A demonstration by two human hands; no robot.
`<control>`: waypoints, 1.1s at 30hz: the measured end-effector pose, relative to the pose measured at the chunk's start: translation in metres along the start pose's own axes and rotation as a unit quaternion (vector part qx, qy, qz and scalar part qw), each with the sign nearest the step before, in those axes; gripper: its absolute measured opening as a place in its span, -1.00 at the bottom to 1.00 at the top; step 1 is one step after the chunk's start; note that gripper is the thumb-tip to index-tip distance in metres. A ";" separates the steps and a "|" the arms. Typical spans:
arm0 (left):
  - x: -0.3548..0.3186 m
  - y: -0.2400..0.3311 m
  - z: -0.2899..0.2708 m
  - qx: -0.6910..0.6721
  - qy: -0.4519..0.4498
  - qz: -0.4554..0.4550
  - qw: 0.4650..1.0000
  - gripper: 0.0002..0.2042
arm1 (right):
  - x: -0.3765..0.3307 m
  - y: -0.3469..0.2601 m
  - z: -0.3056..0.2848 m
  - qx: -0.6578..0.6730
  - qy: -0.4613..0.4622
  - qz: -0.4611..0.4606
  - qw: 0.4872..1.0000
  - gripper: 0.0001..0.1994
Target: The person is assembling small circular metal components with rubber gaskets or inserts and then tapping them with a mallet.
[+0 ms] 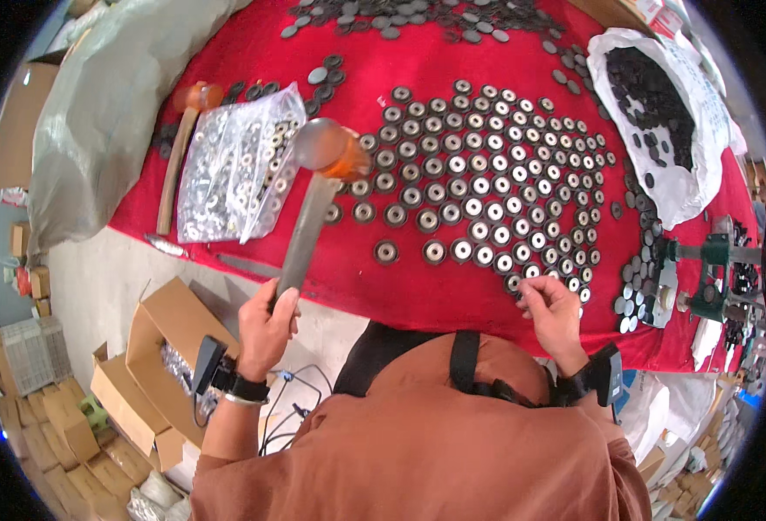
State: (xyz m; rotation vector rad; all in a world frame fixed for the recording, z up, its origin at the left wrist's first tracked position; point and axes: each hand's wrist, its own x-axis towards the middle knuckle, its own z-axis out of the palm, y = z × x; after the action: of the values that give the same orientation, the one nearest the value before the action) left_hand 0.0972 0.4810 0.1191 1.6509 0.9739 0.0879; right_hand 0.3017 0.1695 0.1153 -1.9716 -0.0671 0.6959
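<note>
My left hand (264, 326) is closed round the lower handle of a mallet (307, 230). The mallet is raised over the table's near edge, its rounded orange-and-clear head pointing away from me. My right hand (552, 313) hovers at the near edge of a wide spread of black discs with shiny metal ring centres (478, 184). Its thumb and forefinger are pinched together beside one of the nearest discs (513, 282). Whether something small sits between those fingertips cannot be made out.
A red cloth (340, 269) covers the table. Left lie a clear bag of metal rings (227, 187) and a second mallet (174, 174). At right are a white sack of black parts (687, 165), loose grey discs (635, 282) and a green hand press (715, 269). An open carton (153, 347) stands below.
</note>
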 end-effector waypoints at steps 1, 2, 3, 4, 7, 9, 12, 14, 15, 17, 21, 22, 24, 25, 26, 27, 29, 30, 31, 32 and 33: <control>0.005 -0.003 0.000 -0.030 0.009 0.015 0.999 -0.80 | 0.000 0.003 -0.001 0.012 -0.005 0.006 1.000 -0.88; 0.013 -0.001 0.000 -0.035 0.012 0.026 0.999 -0.80 | 0.000 0.006 -0.001 0.003 0.001 0.002 1.000 -0.88; 0.017 0.006 0.000 -0.040 0.016 0.035 0.998 -0.81 | -0.002 0.006 0.000 -0.006 0.004 0.000 1.000 -0.88; 0.024 0.014 0.002 -0.029 0.031 0.025 0.999 -0.82 | -0.005 0.002 0.001 0.006 0.006 0.009 1.000 -0.88; 0.053 0.029 0.008 0.011 0.044 0.049 0.998 -0.80 | -0.006 0.004 -0.002 0.009 0.007 0.018 1.000 -0.88; 0.075 0.038 0.017 0.026 0.063 0.045 0.997 -0.77 | -0.008 0.005 -0.004 0.012 0.018 0.017 1.000 -0.88; 0.113 0.050 0.031 0.008 0.073 0.042 0.996 -0.73 | -0.010 0.009 -0.010 0.018 0.035 0.026 0.999 -0.88; 0.134 0.058 0.032 0.014 0.061 0.046 0.997 -0.73 | -0.014 0.014 -0.014 0.029 0.048 0.031 0.998 -0.89; 0.143 0.063 0.035 0.019 0.050 0.046 0.998 -0.73 | -0.016 0.014 -0.016 0.030 0.052 0.031 0.998 -0.89; 0.158 0.074 0.041 0.026 0.047 0.051 0.997 -0.72 | -0.019 0.011 -0.021 0.012 0.074 0.038 0.996 -0.88; 0.203 0.076 0.051 0.088 0.050 0.065 0.993 -0.67 | -0.023 0.022 -0.047 0.023 0.155 0.011 0.988 -0.90; 0.216 0.074 0.051 0.157 0.080 0.100 0.979 -0.65 | -0.024 0.023 -0.057 0.028 0.173 0.014 0.984 -0.89; 0.229 0.075 0.055 0.231 0.125 0.150 0.953 -0.61 | -0.024 0.027 -0.075 0.037 0.208 0.025 0.977 -0.87; 0.234 0.079 0.062 0.231 0.119 0.154 0.953 -0.61 | -0.025 0.030 -0.085 0.025 0.221 0.029 0.974 -0.86; 0.239 0.084 0.069 0.264 0.144 0.178 0.937 -0.60 | -0.025 0.037 -0.093 0.033 0.235 0.029 0.971 -0.86; 0.241 0.092 0.076 0.296 0.168 0.201 0.919 -0.60 | -0.027 0.037 -0.097 0.033 0.240 0.031 0.970 -0.86; 0.244 0.104 0.088 0.306 0.167 0.194 0.917 -0.59 | -0.027 0.035 -0.103 0.042 0.268 0.018 0.962 -0.87; 0.248 0.105 0.095 0.318 0.188 0.204 0.906 -0.58 | -0.028 0.037 -0.105 0.041 0.270 0.017 0.962 -0.87; 0.252 0.107 0.097 0.331 0.214 0.212 0.894 -0.58 | -0.027 0.035 -0.105 0.042 0.273 0.018 0.961 -0.87; 0.268 0.095 0.096 0.346 0.238 0.223 0.880 -0.58 | -0.026 0.032 -0.103 0.038 0.272 0.022 0.961 -0.87; 0.277 0.085 0.094 0.346 0.236 0.224 0.880 -0.58 | -0.024 0.030 -0.101 0.034 0.270 0.028 0.962 -0.87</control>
State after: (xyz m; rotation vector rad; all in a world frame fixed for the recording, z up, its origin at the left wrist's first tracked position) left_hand 0.3740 0.5827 0.0409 2.5866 1.0195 0.5274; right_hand 0.3245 0.0655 0.1343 -2.0379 0.3399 0.1711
